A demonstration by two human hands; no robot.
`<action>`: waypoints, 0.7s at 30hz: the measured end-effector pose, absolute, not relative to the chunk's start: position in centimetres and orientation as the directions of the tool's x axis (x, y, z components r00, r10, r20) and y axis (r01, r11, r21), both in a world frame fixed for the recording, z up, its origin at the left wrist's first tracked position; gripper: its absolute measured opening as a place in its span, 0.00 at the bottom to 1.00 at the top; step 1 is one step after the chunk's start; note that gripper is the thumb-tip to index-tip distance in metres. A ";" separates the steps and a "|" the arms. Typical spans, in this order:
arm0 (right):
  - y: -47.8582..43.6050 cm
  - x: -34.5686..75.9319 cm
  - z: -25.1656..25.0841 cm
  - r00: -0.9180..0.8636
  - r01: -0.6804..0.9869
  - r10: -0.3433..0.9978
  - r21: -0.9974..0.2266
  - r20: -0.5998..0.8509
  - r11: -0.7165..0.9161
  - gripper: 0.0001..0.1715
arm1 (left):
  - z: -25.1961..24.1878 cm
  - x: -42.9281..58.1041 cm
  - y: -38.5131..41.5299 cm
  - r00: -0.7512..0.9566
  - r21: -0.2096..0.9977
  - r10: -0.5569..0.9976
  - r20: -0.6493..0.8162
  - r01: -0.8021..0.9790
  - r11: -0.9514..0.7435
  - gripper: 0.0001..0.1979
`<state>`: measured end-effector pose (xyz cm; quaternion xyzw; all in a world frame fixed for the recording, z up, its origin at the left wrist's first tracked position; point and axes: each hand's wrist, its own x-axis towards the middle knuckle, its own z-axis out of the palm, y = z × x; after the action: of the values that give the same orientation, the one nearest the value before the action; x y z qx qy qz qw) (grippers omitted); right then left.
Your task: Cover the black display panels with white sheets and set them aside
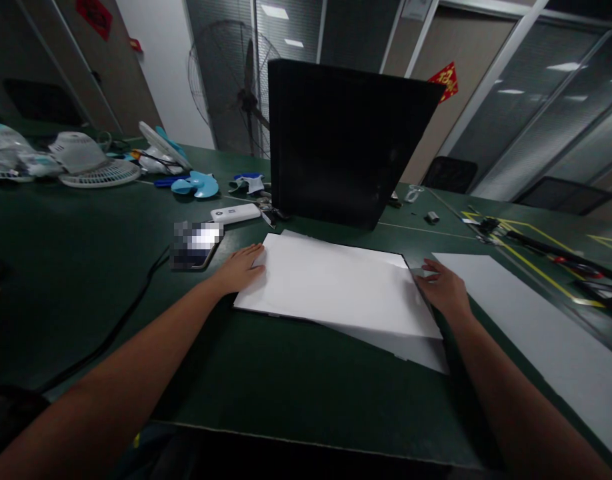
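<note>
A white rectangular sheet (pixel 336 280) lies on the dark green table in front of me. Beneath it a greyish-white sheet (pixel 411 350) sits askew, its corner sticking out at the lower right. My left hand (pixel 240 268) rests on the upper sheet's left edge, fingers stretched out, holding nothing. At the right edge, my right hand (pixel 445 288) has thumb and fingers around the edge of the greyish sheet; the exact fingertip contact is hard to make out.
A black monitor-like panel (pixel 351 140) stands behind the sheets. On the left are a phone (pixel 196 245), a white stick-shaped device (pixel 235 213), a blue fan blade (pixel 196 185) and fan parts (pixel 101 172). Another white sheet (pixel 531 327) lies right, near black strips (pixel 556 250).
</note>
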<state>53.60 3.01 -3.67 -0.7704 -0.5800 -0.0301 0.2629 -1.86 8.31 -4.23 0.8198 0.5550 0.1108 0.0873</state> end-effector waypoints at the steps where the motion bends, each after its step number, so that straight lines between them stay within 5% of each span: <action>1: 3.1 53.6 -3.8 0.318 0.905 0.880 -0.391 0.353 -0.170 0.36 | -4.2 -1.9 8.3 0.364 0.267 0.928 0.083 0.889 -0.373 0.37; 11: 3.3 53.6 -4.2 0.292 0.896 0.890 -0.427 0.349 -0.126 0.31 | -4.3 -2.1 8.4 0.363 0.269 0.929 0.079 0.889 -0.370 0.36; 16: 3.6 53.3 -4.4 0.388 0.666 0.864 -0.745 0.320 -0.024 0.31 | -4.0 -2.2 8.4 0.389 0.251 0.920 0.049 0.887 -0.388 0.38; 21: 4.5 52.7 -5.1 0.444 0.361 0.864 -0.930 0.239 0.072 0.35 | -3.6 -2.1 8.1 0.429 0.238 0.902 0.052 0.871 -0.429 0.38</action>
<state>52.66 4.50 -5.14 -0.6427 -0.4765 0.2260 0.5558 -2.14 8.09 -3.63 0.8409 0.5271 0.0861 0.0875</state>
